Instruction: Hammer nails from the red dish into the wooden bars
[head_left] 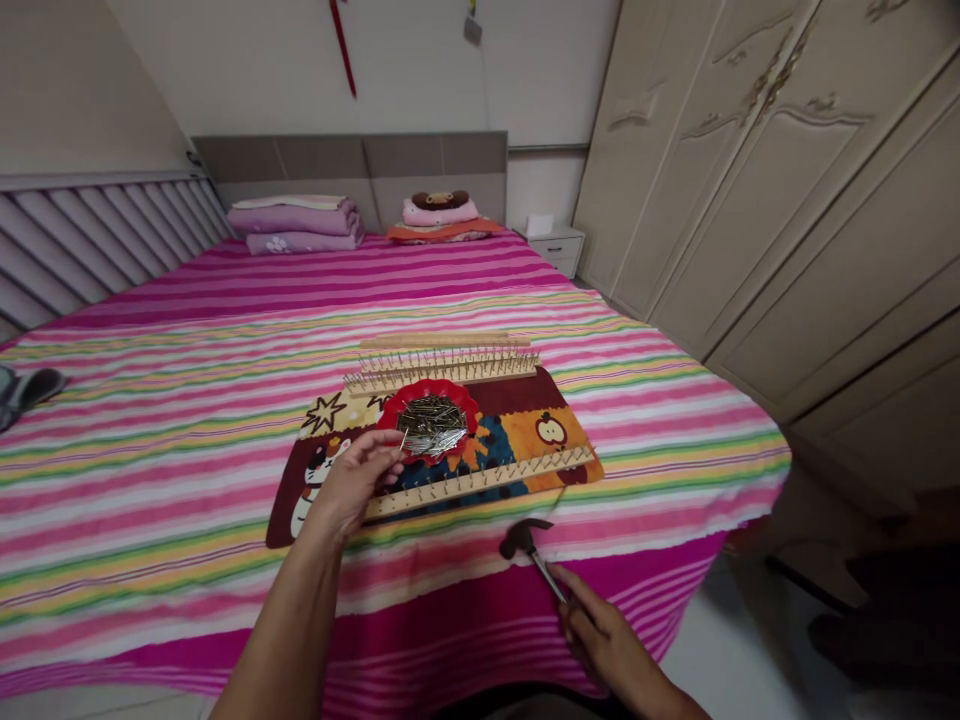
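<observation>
Between the fingertips of my left hand (366, 472) is a nail (405, 440), held beside the red scalloped bowl (387, 412). Loose nails (433, 420) fill that bowl. My right hand (596, 625) grips a claw hammer (541, 562) by its handle, with the head over the bed's near edge. In front of the bowl lies a wooden strip (480, 482) with a row of nails standing in it; its left end is partly hidden by my left hand. Behind the bowl are more nail-studded wooden strips (450, 372).
A patterned mat (292, 500) lies under the bowl and near strip, on a striped bedspread (187, 440). Plain wooden strips (442, 341) rest farther back. Folded bedding (300, 225) sits by the headboard (435, 155). A wardrobe (720, 180) stands at right, and a dark object (34, 390) lies far left.
</observation>
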